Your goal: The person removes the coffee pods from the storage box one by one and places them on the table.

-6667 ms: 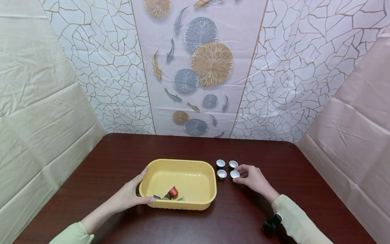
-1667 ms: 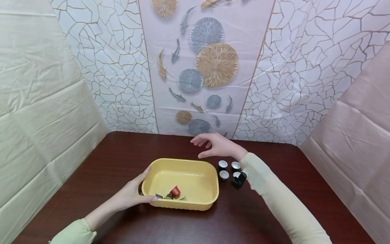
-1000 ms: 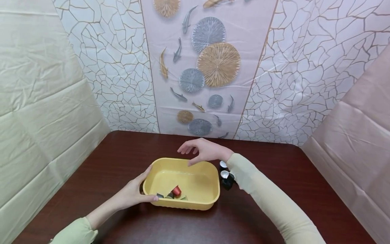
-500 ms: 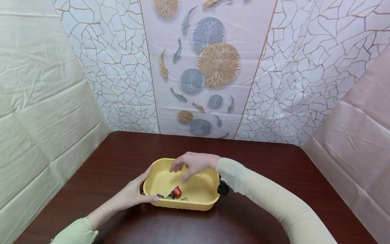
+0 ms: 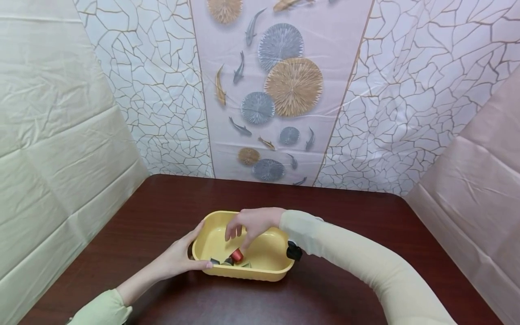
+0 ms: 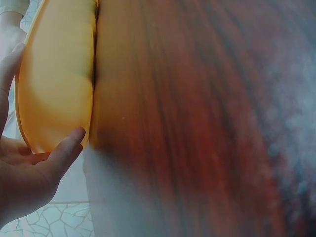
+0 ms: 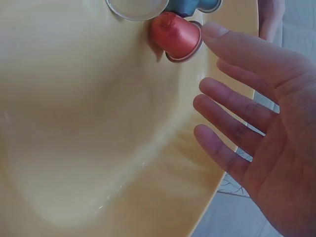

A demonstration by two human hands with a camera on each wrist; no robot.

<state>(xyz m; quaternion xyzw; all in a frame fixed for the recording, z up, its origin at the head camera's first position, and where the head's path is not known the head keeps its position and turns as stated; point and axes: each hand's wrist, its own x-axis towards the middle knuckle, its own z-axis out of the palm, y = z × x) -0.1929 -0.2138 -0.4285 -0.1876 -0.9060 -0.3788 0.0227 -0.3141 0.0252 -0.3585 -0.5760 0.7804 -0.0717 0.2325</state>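
Observation:
A yellow plastic tub (image 5: 264,273) stands on the table, several coffee capsules lying against its near wall. My left hand (image 5: 174,259) holds the tub's left end, thumb along the near rim and fingers at the far side. Inside the tub, my right hand (image 5: 249,225) is lowered with spread fingers and holds nothing. Its thumb is close to a red coffee capsule (image 5: 237,255); in the right wrist view the thumb tip appears right beside the red capsule's rim (image 7: 185,57). A teal capsule (image 7: 183,7) and a pale capsule (image 7: 138,6) lie by the red one.
The dark wooden table (image 5: 345,216) extends around the tub. A black wrist device (image 5: 294,251) hangs under the right sleeve by the tub's right wall. The capsules at the tub's right are hidden behind the right forearm. Patterned cloth (image 5: 365,135) closes off the back.
My right hand has left the capsules on the table, swung left over the tub, and sunk into it toward the red capsule. The left hand keeps its hold.

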